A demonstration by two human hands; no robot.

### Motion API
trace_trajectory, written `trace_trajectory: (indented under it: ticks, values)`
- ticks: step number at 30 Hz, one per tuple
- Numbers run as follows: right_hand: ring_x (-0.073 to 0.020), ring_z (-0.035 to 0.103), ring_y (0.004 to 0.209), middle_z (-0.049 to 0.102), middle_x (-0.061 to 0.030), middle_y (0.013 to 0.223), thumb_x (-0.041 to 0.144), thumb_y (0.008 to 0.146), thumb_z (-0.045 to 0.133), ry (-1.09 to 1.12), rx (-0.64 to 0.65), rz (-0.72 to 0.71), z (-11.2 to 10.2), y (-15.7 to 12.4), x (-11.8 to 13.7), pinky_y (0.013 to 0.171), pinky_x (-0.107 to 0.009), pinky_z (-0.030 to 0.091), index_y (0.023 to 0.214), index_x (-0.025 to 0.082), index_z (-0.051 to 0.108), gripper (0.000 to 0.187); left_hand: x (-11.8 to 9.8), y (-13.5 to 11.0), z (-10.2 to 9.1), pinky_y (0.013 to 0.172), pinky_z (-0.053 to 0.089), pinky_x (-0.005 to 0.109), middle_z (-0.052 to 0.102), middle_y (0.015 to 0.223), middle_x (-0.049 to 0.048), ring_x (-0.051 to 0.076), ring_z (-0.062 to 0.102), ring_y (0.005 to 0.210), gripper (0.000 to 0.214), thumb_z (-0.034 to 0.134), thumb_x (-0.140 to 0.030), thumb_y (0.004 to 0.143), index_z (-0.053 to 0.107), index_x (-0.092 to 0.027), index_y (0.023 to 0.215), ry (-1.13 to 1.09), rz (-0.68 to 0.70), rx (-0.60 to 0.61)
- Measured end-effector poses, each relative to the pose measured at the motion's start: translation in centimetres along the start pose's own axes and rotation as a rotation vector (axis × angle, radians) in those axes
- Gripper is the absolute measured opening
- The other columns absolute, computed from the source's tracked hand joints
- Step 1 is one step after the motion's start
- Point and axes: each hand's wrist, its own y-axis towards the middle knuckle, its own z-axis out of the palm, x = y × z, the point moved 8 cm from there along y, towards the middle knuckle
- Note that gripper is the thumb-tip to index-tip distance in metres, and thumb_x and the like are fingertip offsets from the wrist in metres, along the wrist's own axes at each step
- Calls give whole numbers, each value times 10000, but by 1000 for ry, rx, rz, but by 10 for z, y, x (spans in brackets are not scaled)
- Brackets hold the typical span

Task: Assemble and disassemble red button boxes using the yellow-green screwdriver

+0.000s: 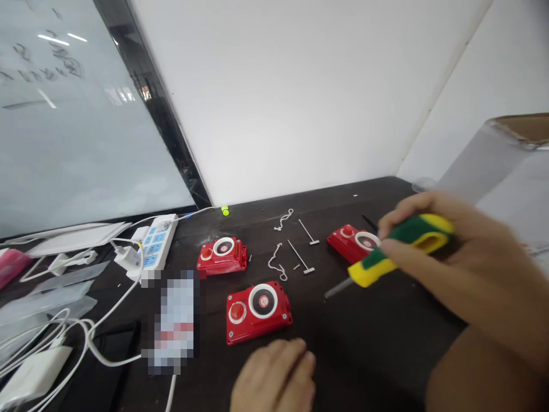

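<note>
My right hand [441, 269] grips a green and yellow screwdriver [401, 252], its metal tip pointing down and left above the table. My left hand [274, 375] rests on the dark table with loosely bent fingers, just in front of a red alarm box [259, 313]; I see nothing in it. That box has a red button and a round black disc in a white ring. A second alarm box [222, 256] lies behind it. Partly behind the screwdriver is a third alarm box [352, 241].
Small chains [278, 262], T-shaped metal rods [302, 257] and a few screws lie mid-table. At left are a white power strip [159, 246], cables, plastic bags and a charger [34, 375]. A blurred-out object [175, 320] lies left of the front box. A cardboard box [510, 160] stands right.
</note>
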Motion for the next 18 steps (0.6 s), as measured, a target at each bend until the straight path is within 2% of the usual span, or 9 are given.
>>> trace_trajectory:
  ticks: [2, 4, 6, 8, 13, 18]
  values:
    - [-97, 474, 435, 561, 28, 630, 333, 709, 610, 83, 218, 52, 29, -4, 1, 348, -207, 375, 850, 256, 533, 178, 39, -6, -8, 866, 444, 395, 601, 1155, 105, 254, 557, 1036, 452, 607, -219, 765, 492, -223, 1203, 116, -123, 48]
    - [-105, 515, 463, 601, 21, 698, 369, 716, 615, 163, 329, 76, 51, -11, 4, 383, -216, 424, 934, 264, 546, 251, 76, -4, -8, 895, 405, 506, 400, 1353, 171, 350, 416, 1188, 759, 702, -315, 664, 340, -196, 1320, 142, -246, 141]
    - [-118, 561, 528, 626, 3, 782, 381, 726, 621, 215, 300, 74, 63, -15, 6, 455, -232, 470, 976, 259, 566, 283, 105, -3, -3, 948, 362, 523, 262, 1434, 155, 352, 318, 1261, 982, 760, -345, 583, 196, -212, 1376, 60, -382, 241]
    - [-122, 572, 564, 629, -3, 798, 375, 743, 615, 248, 241, 56, 71, -18, 5, 492, -235, 482, 1004, 251, 578, 291, 122, -5, 5, 992, 321, 511, 251, 1445, 125, 326, 297, 1281, 1091, 795, -304, 529, 122, -249, 1386, -58, -473, 301]
    - [-129, 572, 611, 617, -5, 777, 332, 765, 610, 275, 213, -29, 92, -27, 5, 506, -226, 475, 1023, 234, 573, 278, 140, -21, 24, 1014, 327, 459, 393, 1365, 90, 265, 405, 1226, 1008, 770, -178, 551, 175, -274, 1359, -371, -640, 300]
    - [-140, 606, 635, 625, -12, 787, 303, 766, 604, 302, 224, -62, 102, -32, 13, 536, -231, 502, 992, 224, 563, 243, 146, -21, 30, 1008, 342, 447, 462, 1289, 86, 264, 442, 1186, 833, 777, -236, 557, 345, -236, 1269, -388, -616, 285]
